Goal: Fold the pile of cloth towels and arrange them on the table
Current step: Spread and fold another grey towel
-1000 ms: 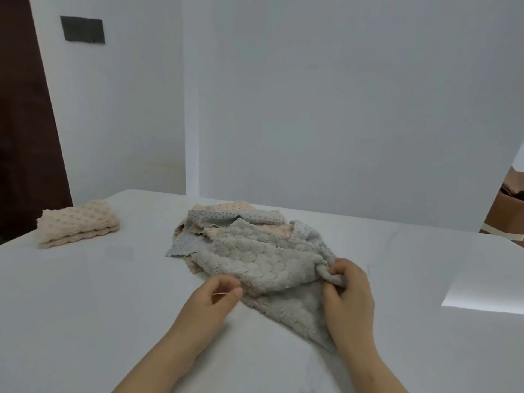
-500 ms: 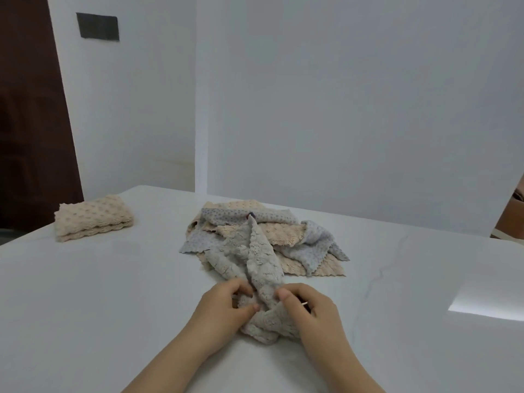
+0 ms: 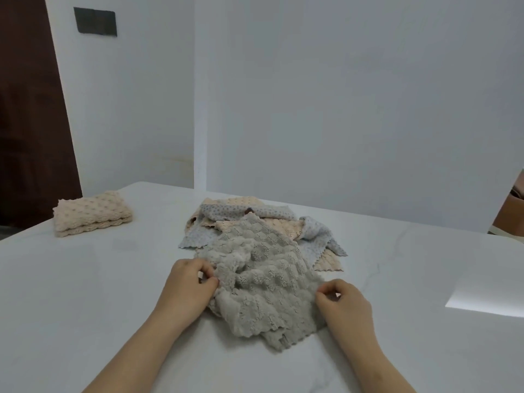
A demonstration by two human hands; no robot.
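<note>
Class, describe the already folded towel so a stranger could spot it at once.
Start at the white table, then look to its far left corner by the dark door. The folded towel lies there alone. Unlike the loose towels heaped mid-table, it is a neat, bumpy peach block.

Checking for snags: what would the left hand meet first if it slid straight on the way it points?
The grey towel that the left hand pinches; it would bunch it toward the unfolded pile behind, though depth there is hard to judge.
</note>
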